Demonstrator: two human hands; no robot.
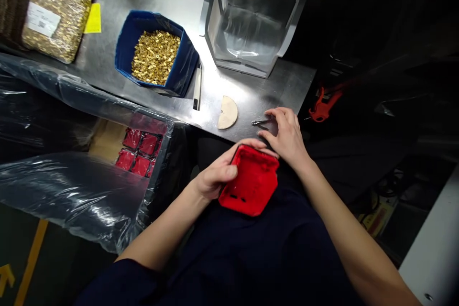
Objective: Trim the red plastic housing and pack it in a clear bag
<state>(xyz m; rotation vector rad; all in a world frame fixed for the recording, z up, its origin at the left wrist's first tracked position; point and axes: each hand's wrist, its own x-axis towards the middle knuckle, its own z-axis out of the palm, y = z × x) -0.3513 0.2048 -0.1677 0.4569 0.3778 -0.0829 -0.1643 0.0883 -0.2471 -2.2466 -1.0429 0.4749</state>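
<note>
A red plastic casing (256, 182), shaped like a shallow tray with a dark edge, is gripped by my left hand (224, 169). My left thumb presses on its near side while the fingers go round behind it. Above it, my right hand (287, 135) hovers at the edge of the metal bench, thumb and fingers apart. Between those fingertips lies a small slim metal tool (258, 123), partly hidden by the hand; its exact kind is not clear. A pale half-round disc (228, 112) rests on the bench to the left of the tool.
A blue bin (190, 60) holds many small brass inserts; a white-handled cutter (197, 87) lies beside it. Behind stands a grey plastic-lined bin (247, 71). A bag of brass parts (59, 19) sits far left. Below, a plastic-lined box (158, 172) contains red parts. Orange-handled tool (324, 105) at right.
</note>
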